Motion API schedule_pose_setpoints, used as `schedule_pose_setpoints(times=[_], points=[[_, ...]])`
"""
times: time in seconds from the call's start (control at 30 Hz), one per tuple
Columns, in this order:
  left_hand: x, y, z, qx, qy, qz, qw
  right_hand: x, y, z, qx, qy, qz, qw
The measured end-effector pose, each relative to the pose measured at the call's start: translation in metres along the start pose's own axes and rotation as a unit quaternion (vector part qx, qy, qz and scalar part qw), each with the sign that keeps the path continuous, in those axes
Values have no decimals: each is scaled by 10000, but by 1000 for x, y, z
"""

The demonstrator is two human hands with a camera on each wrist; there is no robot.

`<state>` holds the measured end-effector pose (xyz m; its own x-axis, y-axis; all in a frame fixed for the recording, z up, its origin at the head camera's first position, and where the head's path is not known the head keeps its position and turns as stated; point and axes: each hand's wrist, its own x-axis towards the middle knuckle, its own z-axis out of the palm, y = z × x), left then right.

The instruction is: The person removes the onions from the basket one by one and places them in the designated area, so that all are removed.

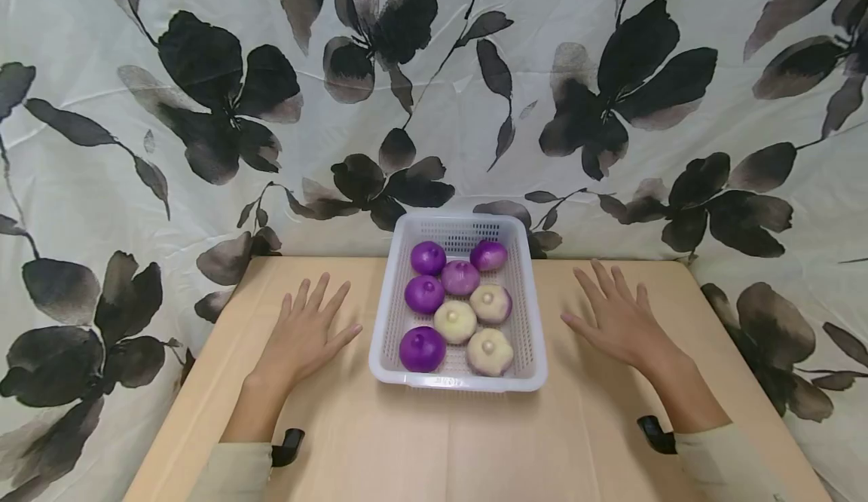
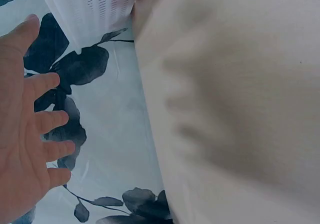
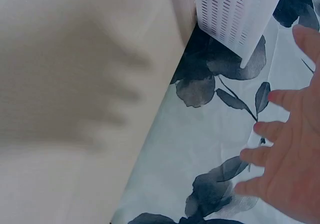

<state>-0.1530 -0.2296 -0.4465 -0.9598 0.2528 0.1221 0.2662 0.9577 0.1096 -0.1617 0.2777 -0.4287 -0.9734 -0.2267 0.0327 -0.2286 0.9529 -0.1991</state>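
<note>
A white slotted plastic basket (image 1: 457, 383) stands between the two hands. Several purple onions (image 1: 422, 349) lie in it, mostly on the left and toward the back, along with three pale, cream-topped onions (image 1: 490, 352) in the middle and front right. My left hand (image 1: 301, 336) is held palm down to the left of the basket, fingers straight and spread, holding nothing. On the other side, my right hand (image 1: 620, 325) is spread the same way, also with nothing in it. Both wrist views show each hand raised over the table, its shadow falling on the wood.
The light wooden table (image 1: 353, 449) ends just behind the basket. A white cloth (image 1: 488, 125) with dark flowers hangs behind it and shows along both sides. Dark straps (image 1: 288, 448) sit at the wrists by the pale sleeves (image 1: 233, 472).
</note>
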Motion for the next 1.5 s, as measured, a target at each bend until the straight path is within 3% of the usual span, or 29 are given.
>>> schedule_pose_setpoints(times=[0.57,0.9,1.1,1.5], points=[[9,7,-8,-390,100,270,9988,17,-8,-14,54,567,-881,9945],[10,11,-7,-753,-23,347,9966,28,-20,-15,-85,475,-1381,9892],[11,15,-7,-998,-6,487,9938,35,-27,-14,-69,472,-1879,9810],[17,25,-2,-1544,-60,632,9860,44,-46,-18,-1,-12,-2533,9674]])
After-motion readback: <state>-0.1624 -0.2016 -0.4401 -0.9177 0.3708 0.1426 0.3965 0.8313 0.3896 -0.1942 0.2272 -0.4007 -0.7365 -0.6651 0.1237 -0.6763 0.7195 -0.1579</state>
